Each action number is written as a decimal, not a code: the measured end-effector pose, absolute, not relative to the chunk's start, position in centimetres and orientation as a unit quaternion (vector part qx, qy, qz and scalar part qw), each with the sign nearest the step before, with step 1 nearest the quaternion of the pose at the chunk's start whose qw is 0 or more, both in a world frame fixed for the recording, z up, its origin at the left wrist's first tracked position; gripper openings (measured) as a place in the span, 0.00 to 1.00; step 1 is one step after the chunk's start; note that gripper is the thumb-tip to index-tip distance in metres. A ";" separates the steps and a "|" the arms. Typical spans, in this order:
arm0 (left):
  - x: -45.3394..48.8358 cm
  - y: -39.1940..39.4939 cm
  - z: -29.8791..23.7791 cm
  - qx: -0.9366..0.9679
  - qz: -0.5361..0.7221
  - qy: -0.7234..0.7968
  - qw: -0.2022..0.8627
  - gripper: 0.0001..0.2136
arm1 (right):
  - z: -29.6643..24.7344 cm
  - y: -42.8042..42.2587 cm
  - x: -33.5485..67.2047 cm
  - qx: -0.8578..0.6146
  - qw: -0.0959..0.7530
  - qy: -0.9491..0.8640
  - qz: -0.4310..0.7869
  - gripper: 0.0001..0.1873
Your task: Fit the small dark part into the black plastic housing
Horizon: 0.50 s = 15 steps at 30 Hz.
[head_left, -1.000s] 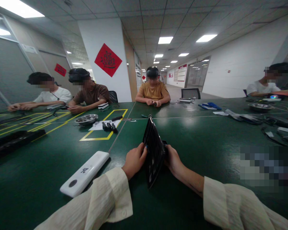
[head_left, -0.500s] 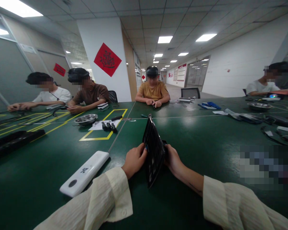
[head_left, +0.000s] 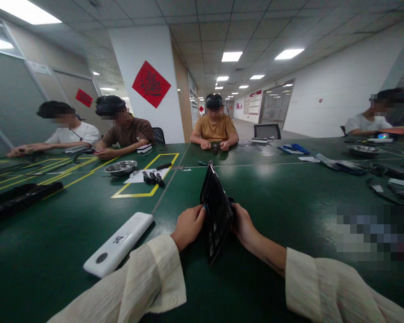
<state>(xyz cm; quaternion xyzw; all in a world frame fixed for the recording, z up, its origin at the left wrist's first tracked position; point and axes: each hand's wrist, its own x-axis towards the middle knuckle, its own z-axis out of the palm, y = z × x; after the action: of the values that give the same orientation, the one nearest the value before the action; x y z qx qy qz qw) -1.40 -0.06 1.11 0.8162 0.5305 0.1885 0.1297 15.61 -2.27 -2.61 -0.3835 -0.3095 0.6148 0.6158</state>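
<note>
A flat black panel [head_left: 216, 211], like a keyboard or tray stood on its edge, rises from the green table [head_left: 276, 197] in front of me. My left hand [head_left: 187, 225] is closed against its left face, fingers curled on the panel. Pressed to its right side, my right hand [head_left: 243, 223] grips it too, its fingertips hidden behind the panel. Both of my sleeves are cream-coloured.
A white power bank [head_left: 117, 243] lies left of my left arm. Farther off are a metal bowl [head_left: 121, 167], small black parts [head_left: 152, 177] on paper inside a yellow outline, and a black tray [head_left: 16, 197]. Several people sit around the table; cables and a second bowl [head_left: 363, 150] lie right.
My hands and the black panel have barely moved. The person across the table has shifted their hands slightly.
</note>
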 end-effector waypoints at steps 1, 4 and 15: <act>-1.4 -0.1 1.1 0.818 0.187 0.529 0.128 0.20 | -2.6 -2.2 15.6 -0.382 0.616 -0.311 0.614 0.11; -1.3 -0.1 1.2 0.822 0.187 0.521 0.134 0.19 | -2.8 -2.1 15.6 -0.384 0.616 -0.313 0.612 0.11; -1.5 0.0 1.0 0.818 0.199 0.518 0.155 0.19 | -2.6 -2.3 15.7 -0.382 0.610 -0.311 0.620 0.12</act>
<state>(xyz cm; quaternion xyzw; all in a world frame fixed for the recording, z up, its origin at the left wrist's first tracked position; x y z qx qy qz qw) -1.52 0.01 0.99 0.8177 0.5175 0.1989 0.1550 15.69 -2.28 -2.56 -0.3819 -0.3115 0.6201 0.6104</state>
